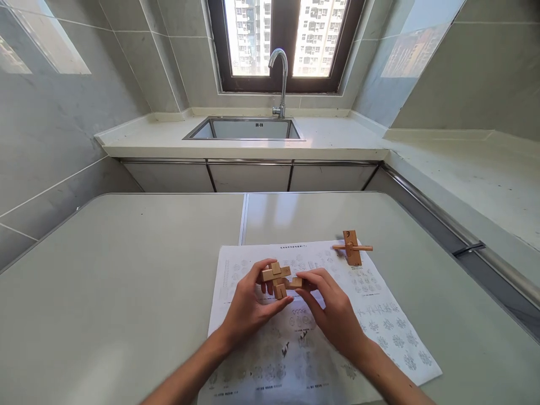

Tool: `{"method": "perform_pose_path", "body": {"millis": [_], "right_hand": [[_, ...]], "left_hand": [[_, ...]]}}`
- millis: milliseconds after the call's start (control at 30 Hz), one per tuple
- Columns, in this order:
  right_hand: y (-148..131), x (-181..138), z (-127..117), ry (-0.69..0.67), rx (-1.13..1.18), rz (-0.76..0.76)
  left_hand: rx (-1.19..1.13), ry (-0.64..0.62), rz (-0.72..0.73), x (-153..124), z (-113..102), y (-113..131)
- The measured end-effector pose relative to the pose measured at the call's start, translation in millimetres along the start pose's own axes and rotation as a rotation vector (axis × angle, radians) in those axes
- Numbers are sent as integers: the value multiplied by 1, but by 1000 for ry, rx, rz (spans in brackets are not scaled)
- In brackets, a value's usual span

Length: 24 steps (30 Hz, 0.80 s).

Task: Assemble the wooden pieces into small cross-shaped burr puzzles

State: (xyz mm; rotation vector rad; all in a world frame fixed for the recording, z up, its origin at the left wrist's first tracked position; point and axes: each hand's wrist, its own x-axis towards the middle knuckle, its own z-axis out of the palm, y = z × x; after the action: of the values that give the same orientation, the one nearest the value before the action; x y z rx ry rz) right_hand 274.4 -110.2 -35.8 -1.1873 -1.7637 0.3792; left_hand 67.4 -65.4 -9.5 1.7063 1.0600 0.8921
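Observation:
Above a printed sheet, my left hand (253,298) is closed around a cluster of interlocking wooden puzzle pieces (277,274). Thumb and fingers hold it from the left and below. My right hand (331,306) pinches the end of a notched wooden puzzle piece (296,283) on the cluster's right side. That piece touches the cluster; how deep it sits in it cannot be made out. The instruction sheet (396,349) lies flat under both hands, covered in small diagrams. At its upper right corner stands another wooden puzzle assembly (352,247), a flat marked piece crossed by a thin rod.
The light table (105,292) has a seam (243,219) running across its far half. Beyond it is a white counter (337,132) with a sink (244,129) and a tall faucet (282,79) below a window. Another counter (476,169) borders the right side.

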Motion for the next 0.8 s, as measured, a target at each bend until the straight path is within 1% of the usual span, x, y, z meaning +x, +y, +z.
{"method": "perform_pose_path", "body": {"millis": [167, 400, 800], "right_hand": [[-2, -2, 2, 19, 23, -43], [-1, -5, 1, 17, 1, -73], [1, -4, -2, -1, -24, -139]], "left_hand": [[117, -12, 61, -2, 1, -2], [197, -36, 132, -5, 5, -5], [239, -49, 142, -4, 3, -8]]}}
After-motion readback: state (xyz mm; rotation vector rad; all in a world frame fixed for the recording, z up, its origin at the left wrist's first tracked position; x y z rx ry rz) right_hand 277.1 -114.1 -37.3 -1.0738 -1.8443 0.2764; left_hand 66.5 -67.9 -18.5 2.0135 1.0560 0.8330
